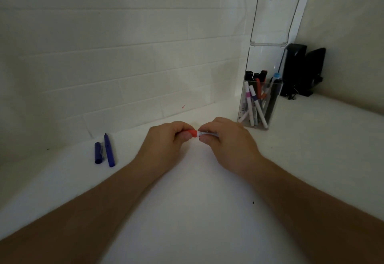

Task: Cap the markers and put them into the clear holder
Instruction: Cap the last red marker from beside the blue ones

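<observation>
My left hand (166,139) pinches a red cap (192,133), and my right hand (226,139) grips a white marker (204,133) by its barrel. Cap and marker meet end to end between my hands, above the white counter. Most of the barrel is hidden in my right fist. At the left lie an uncapped blue marker (109,150) and, beside it, its blue cap (98,153). The clear holder (276,106) stands at the back right with its lid (274,16) flipped up, and it contains several capped markers.
A white tiled wall (124,66) runs along the back of the white counter (197,211). Black objects (303,68) stand in the corner right of the holder. A small red mark (183,106) shows on the wall.
</observation>
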`<state>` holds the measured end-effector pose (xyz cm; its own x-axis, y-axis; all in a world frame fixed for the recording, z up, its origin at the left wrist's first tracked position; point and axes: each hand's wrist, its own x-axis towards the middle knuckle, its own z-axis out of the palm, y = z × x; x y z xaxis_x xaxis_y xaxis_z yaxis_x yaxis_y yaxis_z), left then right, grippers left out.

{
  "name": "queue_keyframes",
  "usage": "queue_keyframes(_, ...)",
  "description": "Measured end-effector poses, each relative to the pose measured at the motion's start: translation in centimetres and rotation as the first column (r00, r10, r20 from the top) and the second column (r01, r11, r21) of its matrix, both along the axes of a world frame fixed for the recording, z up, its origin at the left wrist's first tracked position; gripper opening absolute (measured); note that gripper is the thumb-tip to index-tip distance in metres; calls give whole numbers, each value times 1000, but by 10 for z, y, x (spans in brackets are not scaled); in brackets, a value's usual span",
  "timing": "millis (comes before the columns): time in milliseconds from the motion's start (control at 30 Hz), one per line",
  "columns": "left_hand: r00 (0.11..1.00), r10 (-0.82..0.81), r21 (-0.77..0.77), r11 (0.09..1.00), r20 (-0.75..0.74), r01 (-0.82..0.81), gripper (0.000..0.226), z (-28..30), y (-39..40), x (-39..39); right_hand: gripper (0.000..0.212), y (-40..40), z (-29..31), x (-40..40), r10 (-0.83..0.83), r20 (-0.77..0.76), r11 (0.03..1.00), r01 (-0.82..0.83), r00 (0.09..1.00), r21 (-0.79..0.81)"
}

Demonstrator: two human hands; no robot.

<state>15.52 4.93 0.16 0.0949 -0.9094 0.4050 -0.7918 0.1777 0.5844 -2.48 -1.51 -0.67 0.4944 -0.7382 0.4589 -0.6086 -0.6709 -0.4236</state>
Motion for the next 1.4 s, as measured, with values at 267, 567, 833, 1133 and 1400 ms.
queue_keyframes(267, 988, -26, -19, 999, 151, 30, 18, 2, -1, -4, 20, -1, -1, -5, 0, 37, 978, -8, 999, 207)
queue_keyframes(567, 991, 31, -125, 991, -133, -48, 20, -1, 2, -7, 33, 16, 19, -3, -81, -294, 978, 18, 953, -209)
queue_keyframes(833, 972, -85, -151, 987, -220, 52, 18, -1, 6, -6, 27, 8, 41, -8, -15, -61, 995, 21, 998, 102)
queue_keyframes(1133, 980, -184, -121, 977, -79, 173, 22, -10, 0, -10, 19, -37, 172, -50, -170, 409, 948, 262, 897, -180)
queue_keyframes(1400, 982, -189, -88, 979, -17, 186, 18, -11, 0, -12, 48, -75, 126, -70, -295, 75, 942, 303, 953, -147)
